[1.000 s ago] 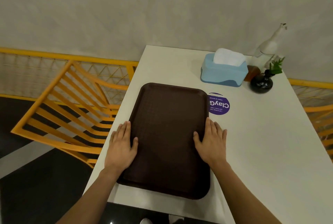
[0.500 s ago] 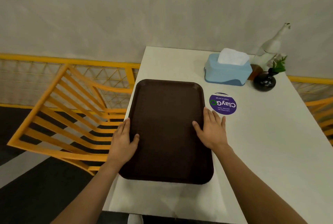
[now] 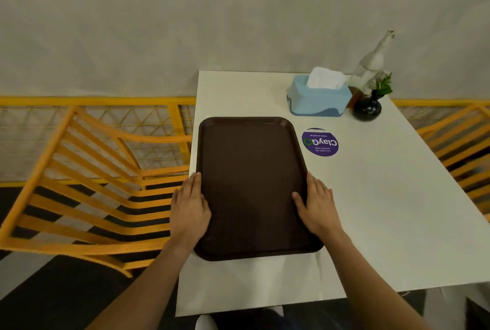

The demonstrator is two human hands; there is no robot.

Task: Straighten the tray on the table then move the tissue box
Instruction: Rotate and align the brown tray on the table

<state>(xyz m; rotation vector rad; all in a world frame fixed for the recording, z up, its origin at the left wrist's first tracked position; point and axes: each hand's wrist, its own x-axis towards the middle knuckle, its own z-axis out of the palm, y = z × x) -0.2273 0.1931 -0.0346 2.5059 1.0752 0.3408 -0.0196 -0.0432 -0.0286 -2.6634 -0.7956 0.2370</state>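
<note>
A dark brown rectangular tray [image 3: 249,186] lies lengthwise on the left part of the white table [image 3: 384,210], its long sides roughly parallel to the table's left edge. My left hand [image 3: 189,209] grips its left rim, thumb on the tray surface. On the right rim sits my right hand [image 3: 316,206], thumb inside the tray too. A light blue tissue box [image 3: 318,97] with white tissue sticking up stands at the far side of the table, well beyond the tray and apart from both hands.
A purple round sticker [image 3: 320,143] is on the table right of the tray. A black vase with a green sprig [image 3: 368,107] and a white bottle [image 3: 371,61] stand right of the tissue box. Orange chairs [image 3: 79,183] flank the table; a grey wall is behind.
Both hands have slid the tray away from me and turned it so it lines up with the table's left edge; more bare table shows at the near side.
</note>
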